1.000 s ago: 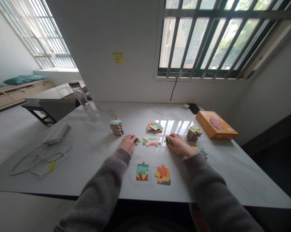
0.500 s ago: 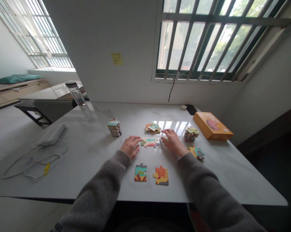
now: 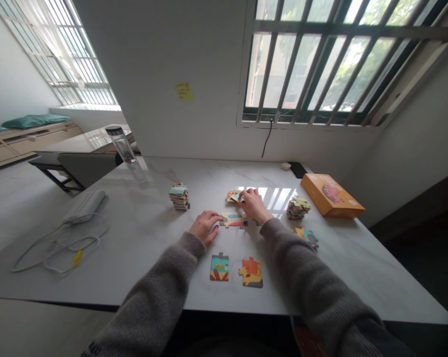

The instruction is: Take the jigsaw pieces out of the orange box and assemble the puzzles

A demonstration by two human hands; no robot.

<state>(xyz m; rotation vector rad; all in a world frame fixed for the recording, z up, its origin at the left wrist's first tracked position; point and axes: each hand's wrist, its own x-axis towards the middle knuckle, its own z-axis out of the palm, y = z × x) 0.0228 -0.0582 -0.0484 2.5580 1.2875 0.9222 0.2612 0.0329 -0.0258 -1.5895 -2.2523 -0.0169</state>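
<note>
Joined puzzle pieces (image 3: 233,219) lie flat in a strip at the middle of the table. My left hand (image 3: 205,228) rests at the strip's left end, its fingers stretched out and holding nothing. Just behind the strip is a small loose pile of puzzle pieces (image 3: 232,196). My right hand (image 3: 256,206) reaches over the pile's right side, fingertips closed on a puzzle piece (image 3: 240,196) at its top; the hand partly hides the strip's right end. Nearer the front edge lie a teal puzzle piece (image 3: 220,267) and an orange-yellow puzzle piece (image 3: 251,272), apart from each other.
Stacks of puzzle pieces stand left (image 3: 179,197) and right (image 3: 297,208). More pieces (image 3: 306,237) lie by my right sleeve. An orange box (image 3: 332,195) and a black phone (image 3: 297,169) are at the right. Leftward are a clear bottle (image 3: 121,145) and a white cable (image 3: 60,253).
My right hand has moved from the strip's right end back and left to the loose pile, closing on a piece there. My left hand stays beside the strip. The view has shifted slightly.
</note>
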